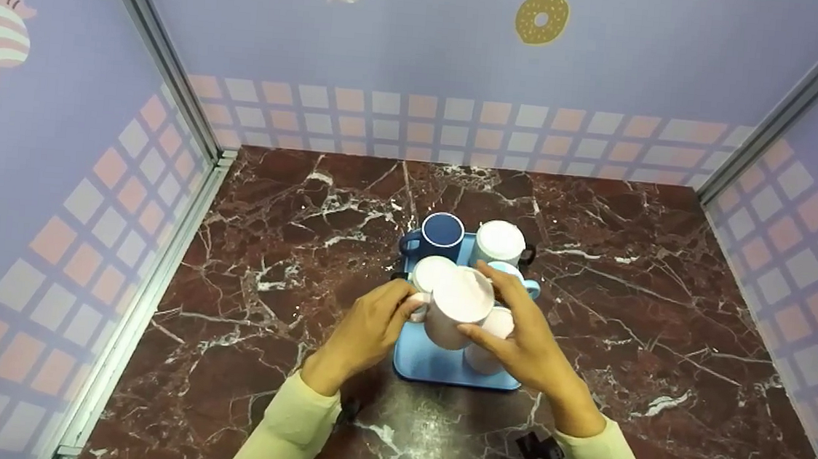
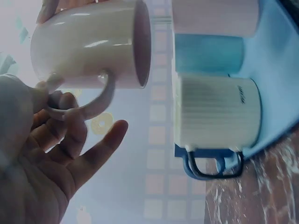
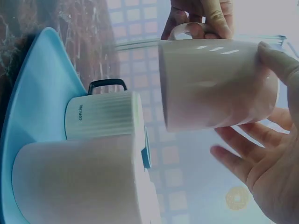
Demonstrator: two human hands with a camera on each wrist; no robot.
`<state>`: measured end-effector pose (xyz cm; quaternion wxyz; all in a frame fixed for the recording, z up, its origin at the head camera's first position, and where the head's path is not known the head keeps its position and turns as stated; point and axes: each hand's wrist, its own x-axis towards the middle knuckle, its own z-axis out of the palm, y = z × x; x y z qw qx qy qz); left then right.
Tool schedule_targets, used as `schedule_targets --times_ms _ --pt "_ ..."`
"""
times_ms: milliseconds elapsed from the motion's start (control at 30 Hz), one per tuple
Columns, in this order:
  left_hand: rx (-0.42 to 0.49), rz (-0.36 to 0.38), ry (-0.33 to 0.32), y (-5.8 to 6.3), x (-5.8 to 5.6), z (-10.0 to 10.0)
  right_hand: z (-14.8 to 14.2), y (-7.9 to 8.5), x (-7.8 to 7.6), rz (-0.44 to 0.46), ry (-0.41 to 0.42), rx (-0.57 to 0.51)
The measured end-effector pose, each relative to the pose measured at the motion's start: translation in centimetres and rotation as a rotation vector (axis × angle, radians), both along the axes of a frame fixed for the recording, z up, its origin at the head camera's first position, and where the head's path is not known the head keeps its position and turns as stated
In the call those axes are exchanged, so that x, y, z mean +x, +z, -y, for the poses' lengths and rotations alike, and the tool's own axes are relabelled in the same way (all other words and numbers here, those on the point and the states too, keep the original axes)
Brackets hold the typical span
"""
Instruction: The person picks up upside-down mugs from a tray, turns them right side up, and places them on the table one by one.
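Three lilac walls (image 1: 459,58): left, far and right, each with a checked lower band.
Marbled tabletop (image 1: 290,249): dark red with pale veins, between the walls.
Blue tray (image 1: 435,366): at the tabletop's middle, long sides running near to far.
Right hand (image 1: 528,337): fingers and thumb curved round the mug's body, parted to its width, thumb on the near side.
Left hand (image 1: 369,321): thumb and fingers pinching the handle, little finger extended.
Tray mugs: dark blue mug (image 1: 441,243) far left, white mug (image 1: 501,240) far right, ribbed mug (image 1: 433,271) middle left, light blue mug (image 1: 506,268) middle right, pale mug (image 1: 484,359) near right.
Held pink mug (image 1: 458,303): between both hands, raised over the tray's near half, apart from it.
Governing relation, as judged: tray below the fingers; mug's long axis roughly upright, slightly tilted; handle (image 2: 106,95) toward the left; both hands touch, neither nearer.
Obscured: light blue and pale mugs partly covered; sleeves cut off at the near edge; held mug's mouth, up or down, uncertain; dark item (image 1: 540,448) beside the right sleeve unidentified.
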<state>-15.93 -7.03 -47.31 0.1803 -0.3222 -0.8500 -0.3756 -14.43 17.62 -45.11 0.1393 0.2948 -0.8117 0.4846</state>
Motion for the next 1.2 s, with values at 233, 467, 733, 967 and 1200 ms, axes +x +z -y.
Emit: schedule_targets --times_ms 233,467,733,967,1200 --pt "0.058 0.018 -0.032 0.9 -0.2 -1.5 -0.5 1.8 1.3 0.117 -0.008 -0.175" --pt "0.100 0.035 -0.043 0.7 -0.3 -2.7 -2.0 -1.4 0.5 0.279 -0.005 -0.268" --pt "0.151 0.116 -0.077 0.3 -0.4 -3.3 -2.3 -2.8 0.5 0.340 -0.024 -0.273" --pt "0.181 0.166 -0.088 0.4 -0.7 -3.4 -1.9 -2.0 0.8 0.318 -0.076 -0.257" --pt "0.181 0.172 -0.092 0.4 -0.7 -3.3 -1.1 -0.1 1.7 0.296 -0.093 -0.266"
